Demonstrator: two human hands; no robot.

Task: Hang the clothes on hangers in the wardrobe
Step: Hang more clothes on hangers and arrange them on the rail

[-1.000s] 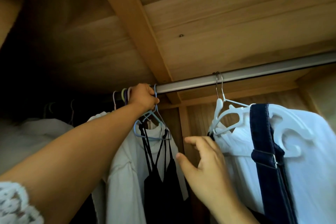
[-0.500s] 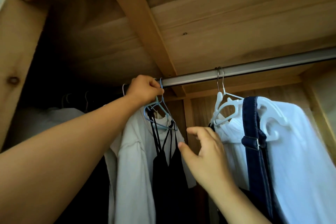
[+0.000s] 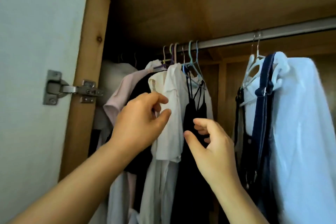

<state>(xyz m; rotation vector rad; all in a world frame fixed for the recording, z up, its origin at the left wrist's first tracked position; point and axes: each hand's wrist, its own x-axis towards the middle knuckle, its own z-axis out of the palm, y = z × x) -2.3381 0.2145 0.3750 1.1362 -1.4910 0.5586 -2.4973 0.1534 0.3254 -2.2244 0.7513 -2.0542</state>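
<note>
- Progress, as judged: most of the hanging appears done. A packed group of garments is hung at the left of the rail (image 3: pixel 236 39); a second group is hung well apart to the right. No loose, unhung garment is seen, so what is left cannot be told beyond straightening.
- Step in hand, as judged: the last-hung pieces are being tidied, not lifted.
- Left hand (image 3: pixel 140 122): raised in front of the white shirt (image 3: pixel 172 114); thumb and forefinger are brought near each other at the shirt's sleeve edge. Whether cloth is pinched between them cannot be told.
- Right hand (image 3: pixel 211 143): fingers loosely curled, thumb apart, tips at the black camisole (image 3: pixel 195 114). A firm grip is not shown; touching only, at most.
- Camisole: thin straps looped on a pale blue wire hanger (image 3: pixel 193 63), just right of the shirt and touching it.
- Shirt: matte, creased, light cloth, collar folded; short sleeve hangs limp.
- Further left: a pink top (image 3: pixel 118 100), soft and dull, beside a dark garment partly hidden.
- Right group: a white plastic hanger (image 3: pixel 252 71), broad-shouldered with cut-outs; a navy strap (image 3: pixel 263 96) of denim-like weave with a metal buckle; a smooth pale garment (image 3: pixel 305 123) draped over it.
- Rail: pale metal, straight, flat-faced.
- Wardrobe (image 3: pixel 87 60): knotty unpainted wood; a steel hinge (image 3: pixel 72 89) is fixed to its left post.
</note>
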